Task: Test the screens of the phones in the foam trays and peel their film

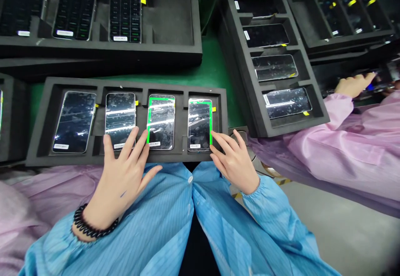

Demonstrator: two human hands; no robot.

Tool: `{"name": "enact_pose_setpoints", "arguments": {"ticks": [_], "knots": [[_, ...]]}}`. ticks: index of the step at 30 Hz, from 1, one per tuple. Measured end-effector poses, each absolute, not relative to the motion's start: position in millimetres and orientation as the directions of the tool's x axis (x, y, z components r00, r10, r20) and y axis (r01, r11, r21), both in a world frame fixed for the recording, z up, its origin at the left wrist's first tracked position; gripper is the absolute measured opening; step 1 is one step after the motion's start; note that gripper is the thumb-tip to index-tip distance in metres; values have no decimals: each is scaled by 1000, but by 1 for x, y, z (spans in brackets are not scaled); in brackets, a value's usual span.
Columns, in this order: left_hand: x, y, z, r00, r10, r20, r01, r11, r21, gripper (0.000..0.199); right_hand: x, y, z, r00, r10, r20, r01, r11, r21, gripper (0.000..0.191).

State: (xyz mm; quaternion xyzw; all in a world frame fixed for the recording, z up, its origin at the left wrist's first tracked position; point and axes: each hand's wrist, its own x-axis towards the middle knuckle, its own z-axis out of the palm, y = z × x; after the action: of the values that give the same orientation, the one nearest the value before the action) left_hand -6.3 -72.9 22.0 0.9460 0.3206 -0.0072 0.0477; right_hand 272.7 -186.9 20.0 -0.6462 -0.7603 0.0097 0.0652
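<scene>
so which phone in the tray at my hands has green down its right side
The rightmost phone, by your right hand; its neighbour has green down the left, the other two none.

The upper-left phone (21, 7) runs off my view's edge, the small print on the white labels (61, 146) is too tiny to read, and a blur swallows whatever lies beneath the co-worker's hand (353, 85).
</scene>
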Motion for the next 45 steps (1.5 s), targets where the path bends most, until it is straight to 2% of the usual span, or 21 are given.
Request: {"name": "enact_pose_setpoints", "arguments": {"ticks": [10, 18, 23, 28, 32, 34, 41, 45], "knots": [[-12, -70, 30, 802, 592, -74, 597, -796, 101, 60, 281, -181, 30, -283, 959, 5, 952, 282, -124, 31], [-17, -57, 30, 836, 546, -52, 548, -826, 131, 55, 302, -171, 27, -426, 905, 1, 881, 415, -226, 31], [-27, -37, 30, 882, 463, -83, 471, -866, 171, 39, 317, -162, 26, -525, 851, 7, 819, 507, -268, 30], [-33, -25, 24, 899, 433, -63, 436, -876, 205, 41, 323, -161, 21, -554, 830, 61, 787, 547, -285, 29], [-33, -26, 24, 917, 398, -38, 399, -905, 145, 40, 324, -164, 16, -540, 835, 106, 789, 546, -282, 29], [-27, -32, 26, 908, 417, -29, 417, -901, 121, 41, 324, -165, 15, -535, 837, 112, 791, 543, -281, 28], [4, -68, 35, 770, 633, -77, 638, -766, 83, 50, 323, -167, 15, -525, 843, 115, 801, 535, -267, 29], [11, -79, 34, 749, 658, -82, 662, -748, 45, 54, 323, -169, 14, -521, 846, 118, 800, 531, -279, 28]]}}
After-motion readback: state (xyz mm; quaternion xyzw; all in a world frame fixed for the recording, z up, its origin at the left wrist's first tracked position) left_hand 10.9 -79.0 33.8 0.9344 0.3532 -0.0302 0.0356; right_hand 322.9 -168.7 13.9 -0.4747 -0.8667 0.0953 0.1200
